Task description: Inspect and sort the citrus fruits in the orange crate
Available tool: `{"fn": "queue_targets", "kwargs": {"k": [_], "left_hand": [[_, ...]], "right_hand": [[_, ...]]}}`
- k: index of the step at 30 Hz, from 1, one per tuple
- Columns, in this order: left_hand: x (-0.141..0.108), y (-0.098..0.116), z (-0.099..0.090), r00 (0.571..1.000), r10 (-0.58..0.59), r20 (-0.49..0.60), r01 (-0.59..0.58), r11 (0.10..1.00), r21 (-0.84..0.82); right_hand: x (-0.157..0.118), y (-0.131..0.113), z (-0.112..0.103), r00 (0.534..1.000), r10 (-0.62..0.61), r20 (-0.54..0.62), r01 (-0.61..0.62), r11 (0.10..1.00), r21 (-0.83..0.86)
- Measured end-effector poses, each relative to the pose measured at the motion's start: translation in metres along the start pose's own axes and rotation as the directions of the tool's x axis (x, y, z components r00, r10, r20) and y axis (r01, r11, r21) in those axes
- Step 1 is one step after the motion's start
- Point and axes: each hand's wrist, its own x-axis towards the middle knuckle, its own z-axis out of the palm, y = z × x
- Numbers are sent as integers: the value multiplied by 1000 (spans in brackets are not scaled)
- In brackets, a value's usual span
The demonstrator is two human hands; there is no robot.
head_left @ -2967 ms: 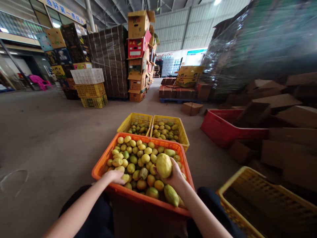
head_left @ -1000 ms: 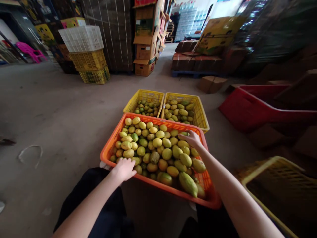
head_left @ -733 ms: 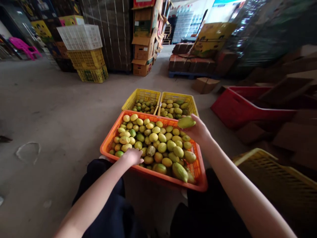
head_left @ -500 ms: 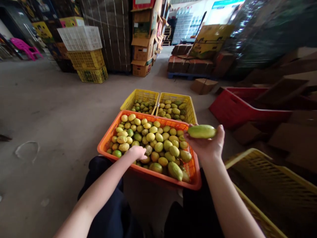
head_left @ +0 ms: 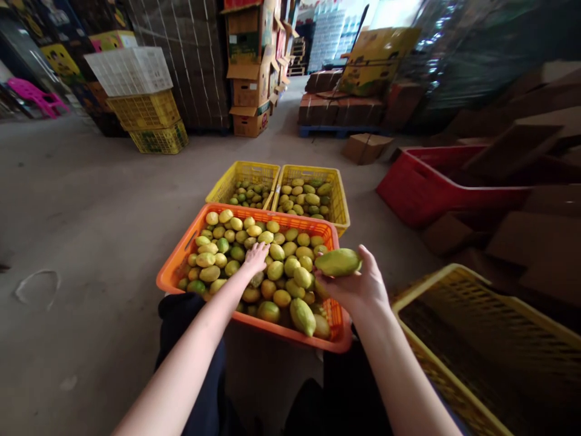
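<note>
In front of my knees stands an orange crate (head_left: 181,257) full of yellow and green lemons (head_left: 275,270). My left hand (head_left: 256,259) reaches over the middle of the crate, fingers stretched out and touching or just above the fruit; nothing shows in its grasp. Over the crate's right side, my right hand (head_left: 356,287) holds a long, yellow-green lemon (head_left: 338,262) between thumb and fingers. A big, knobbly green lemon (head_left: 302,317) lies near the crate's front right corner.
Two yellow crates (head_left: 338,194) with more fruit stand behind the orange one. Another yellow crate (head_left: 447,275) is close on my right, with a red bin (head_left: 417,188) beyond it. Stacked crates (head_left: 145,112), cartons (head_left: 247,91) and a loaded blue pallet (head_left: 336,129) stand farther back.
My left hand has moved forward from the crate's front part to its middle, fingers now spread. The right hand has come lower and nearer the fruit, the long lemon still in it.
</note>
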Motion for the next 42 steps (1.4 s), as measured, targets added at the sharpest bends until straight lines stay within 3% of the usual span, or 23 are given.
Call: {"fn": "queue_targets", "kwargs": {"k": [5,8,11,14,17,19,21,23,25,29,31,34,38,42], "left_hand": [[12,9,14,993,-109,-54,108,994,-25],[6,3,18,988,-142,-56,139,989,-50],[-4,-3,17,987,-150,-63,144,985,-93],[-13,0,6,982,-147,-119,129,981,-146],[-30,11,-23,960,-107,-258,44,970,-240],[-48,18,-47,896,-38,-442,-141,920,-365],[-71,23,-70,799,40,-600,-357,835,-420],[-92,25,-88,717,48,-696,-497,736,-461],[-108,25,-97,693,-14,-720,-568,604,-559],[-122,22,-95,763,-116,-636,-582,306,-754],[-125,19,-92,788,-129,-602,-561,252,-788],[-128,10,-89,817,-140,-559,-505,291,-812],[-137,-2,-94,849,-134,-512,-414,435,-800],[-148,-3,-94,884,-25,-466,-384,529,-757]], "right_hand": [[-9,-6,-6,997,74,-24,-72,994,84],[-12,-10,-12,995,79,-62,-71,990,126],[-12,-13,-14,998,49,-27,-46,993,113],[-14,-11,-8,999,18,49,-22,996,83],[-19,-7,5,998,31,59,-37,993,110],[-22,-4,17,997,52,52,-58,992,116],[-24,1,28,996,70,64,-75,994,79],[-25,9,40,991,92,94,-95,995,24],[-25,21,52,984,126,123,-125,992,-17],[-25,53,77,956,216,200,-215,976,-24],[-25,67,88,930,273,245,-281,960,-5],[-22,74,98,921,293,258,-310,950,29],[-17,63,94,946,195,257,-202,979,3],[-10,58,80,949,114,293,-74,987,-144]]}}
